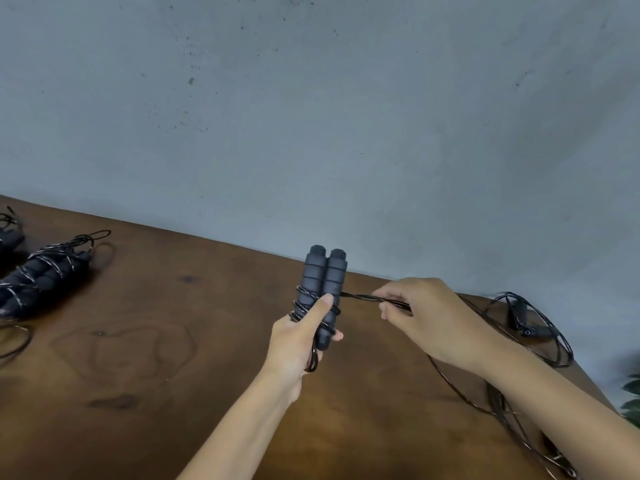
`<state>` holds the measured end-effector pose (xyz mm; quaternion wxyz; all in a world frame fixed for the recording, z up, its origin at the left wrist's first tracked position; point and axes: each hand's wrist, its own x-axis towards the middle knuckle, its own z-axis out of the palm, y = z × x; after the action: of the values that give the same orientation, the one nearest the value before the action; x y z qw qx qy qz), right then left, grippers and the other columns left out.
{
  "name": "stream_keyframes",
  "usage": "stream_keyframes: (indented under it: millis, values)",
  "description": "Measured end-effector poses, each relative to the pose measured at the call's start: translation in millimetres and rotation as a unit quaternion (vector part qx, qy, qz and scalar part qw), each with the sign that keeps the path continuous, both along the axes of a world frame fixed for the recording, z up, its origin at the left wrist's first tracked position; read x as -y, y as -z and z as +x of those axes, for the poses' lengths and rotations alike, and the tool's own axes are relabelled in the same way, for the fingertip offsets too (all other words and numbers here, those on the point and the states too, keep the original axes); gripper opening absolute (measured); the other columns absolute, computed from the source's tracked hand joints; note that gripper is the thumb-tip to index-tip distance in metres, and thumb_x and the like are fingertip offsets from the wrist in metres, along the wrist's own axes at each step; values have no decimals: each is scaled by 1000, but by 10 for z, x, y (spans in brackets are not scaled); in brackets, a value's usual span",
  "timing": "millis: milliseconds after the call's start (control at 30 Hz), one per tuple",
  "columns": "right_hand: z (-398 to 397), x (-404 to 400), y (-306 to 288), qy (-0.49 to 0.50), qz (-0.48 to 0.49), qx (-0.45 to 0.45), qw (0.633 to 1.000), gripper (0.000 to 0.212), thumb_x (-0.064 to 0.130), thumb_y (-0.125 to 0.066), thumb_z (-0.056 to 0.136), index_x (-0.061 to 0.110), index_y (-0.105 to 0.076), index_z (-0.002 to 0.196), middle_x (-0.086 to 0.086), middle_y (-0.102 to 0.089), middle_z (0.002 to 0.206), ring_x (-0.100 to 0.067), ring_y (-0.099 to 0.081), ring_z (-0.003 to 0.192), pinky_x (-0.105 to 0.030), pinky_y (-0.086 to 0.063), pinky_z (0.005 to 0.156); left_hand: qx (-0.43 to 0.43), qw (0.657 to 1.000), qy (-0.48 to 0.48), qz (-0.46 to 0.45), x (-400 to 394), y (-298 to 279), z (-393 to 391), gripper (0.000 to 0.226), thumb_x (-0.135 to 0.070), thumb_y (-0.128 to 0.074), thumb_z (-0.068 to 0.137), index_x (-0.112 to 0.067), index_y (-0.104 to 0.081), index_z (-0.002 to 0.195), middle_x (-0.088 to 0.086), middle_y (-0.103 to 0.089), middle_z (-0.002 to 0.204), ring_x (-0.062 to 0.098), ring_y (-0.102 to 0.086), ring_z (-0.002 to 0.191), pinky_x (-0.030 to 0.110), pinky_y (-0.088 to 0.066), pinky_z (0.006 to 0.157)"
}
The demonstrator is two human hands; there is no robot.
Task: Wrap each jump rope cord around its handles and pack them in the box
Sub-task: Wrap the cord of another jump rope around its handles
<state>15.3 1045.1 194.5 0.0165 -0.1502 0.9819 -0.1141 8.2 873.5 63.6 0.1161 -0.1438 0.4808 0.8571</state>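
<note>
We see a grey-blue wall [311,116] filling the upper part of the view, plain and matte, flecked with small dark specks and scuffs. Below it we see a dark brown wooden surface [145,358] with visible grain, knots and a faint ring-like stain, its far edge meeting the wall. At the right edge, green plant leaves [632,400] show. The light is soft and even.

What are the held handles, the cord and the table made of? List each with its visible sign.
Handles: likely matte dark foam, going by the ribbed, cushioned segments.
Cord: glossy black, probably plastic-coated; it glints along its length.
Table: brown wood or wood veneer, with visible grain and knots.
</note>
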Motion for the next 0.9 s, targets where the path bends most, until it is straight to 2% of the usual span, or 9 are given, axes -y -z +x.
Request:
stream_keyframes:
  millis: [100, 167, 233, 300, 400, 533, 633, 767, 900]
  values:
    - [68, 79, -66, 12, 8, -24, 1000, 22, 21, -59, 101, 26, -73, 118, 15, -72, 113, 3, -61, 103, -22, -49, 92, -19, 997, -43, -64, -31, 49, -23, 38, -43, -80, 89, -8, -75, 103, 24, -76, 83, 8, -56, 44, 20, -36, 46]
    - [78, 112, -93, 16, 15, -32, 999, 26, 21, -60, 100, 25, -70, 124, 12, -70, 121, 1, -61, 112, -23, -49, 96, -35, 992, -63, -108, -37, 82, -34, 38, -42, -81, 88, -6, -75, 98, 23, -75, 84, 9, -63, 47, 24, -38, 48]
    - [65, 157, -127, 3, 55, -46, 997, 22, 21, -59, 100, 20, -71, 118, 6, -72, 116, -11, -66, 110, -35, -55, 95, -55, 981, -64, -174, -42, 115, -30, 38, -45, -81, 86, -8, -74, 91, 16, -76, 79, 11, -72, 59, 29, -44, 56]
    - [37, 197, -174, -19, 116, -64, 991, 15, 19, -56, 99, 14, -69, 106, -2, -73, 103, -23, -68, 97, -46, -57, 84, -81, 965, -47, -245, -47, 142, -23, 34, -47, -81, 85, -14, -73, 84, 7, -75, 72, 10, -75, 65, 32, -51, 65]
    - [-6, 249, -286, -60, 204, -76, 974, 15, 18, -52, 101, 17, -66, 96, -1, -65, 86, -25, -63, 81, -45, -55, 73, -125, 935, 8, -331, -39, 138, -22, 29, -50, -80, 85, -23, -70, 79, -2, -73, 66, 12, -75, 65, 30, -53, 63]
    - [-97, 304, -406, -91, 237, -83, 964, 13, 21, -54, 102, 21, -66, 107, 0, -66, 94, -24, -62, 87, -40, -53, 76, -155, 909, 83, -378, -14, 110, -44, 32, -53, -80, 80, -23, -68, 77, -4, -71, 65, 13, -74, 66, 33, -55, 62]
    - [-201, 310, -449, -85, 226, -80, 967, 10, 22, -61, 98, 21, -67, 107, 3, -70, 98, -23, -63, 92, -37, -52, 78, -175, 878, 122, -427, -6, 91, -59, 36, -60, -74, 73, -25, -66, 74, -2, -72, 68, 17, -72, 67, 40, -59, 67]
    - [-325, 330, -456, -97, 230, -78, 965, 8, 29, -72, 90, 25, -67, 95, 9, -72, 94, -19, -64, 90, -32, -48, 75, -219, 850, 179, -444, 20, 54, -51, 30, -58, -76, 73, -31, -63, 70, -13, -64, 61, 9, -58, 55, 29, -46, 54]
    - [-421, 276, -489, -61, 116, -17, 991, 13, 34, -85, 79, 29, -78, 89, 20, -71, 83, 0, -63, 81, -23, -45, 70, -273, 846, 220, -403, 109, 33, -20, 34, -49, -82, 77, -24, -61, 71, -12, -53, 60, 9, -44, 55, 29, -36, 58]
